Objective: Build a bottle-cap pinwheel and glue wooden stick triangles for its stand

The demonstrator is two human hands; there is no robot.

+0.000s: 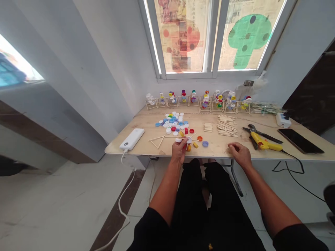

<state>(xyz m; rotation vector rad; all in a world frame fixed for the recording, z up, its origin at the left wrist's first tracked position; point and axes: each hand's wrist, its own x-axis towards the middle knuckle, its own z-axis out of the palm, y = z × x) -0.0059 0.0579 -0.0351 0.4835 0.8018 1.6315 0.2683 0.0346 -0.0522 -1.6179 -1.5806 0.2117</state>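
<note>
My left hand (179,151) grips a small wheel of bottle caps and sticks (188,140) just above the table's front edge. White, red and yellow caps show around its white centre; my fingers cover part of it. Beside it lies a stick triangle (157,141). An orange cap (199,138) and a light purple cap (205,143) sit to the wheel's right. My right hand (240,153) rests by the table edge, fingers curled closed, with nothing visible in them. A yellow glue gun (265,143) and black-handled pliers (269,137) lie to its right.
Loose bottle caps (174,120) are heaped behind my left hand. Short sticks (208,127) and longer sticks (227,126) lie right of them. Finished cap-wheel stands (183,98) line the back. A white power bank (132,138) and a phone (300,141) flank the table.
</note>
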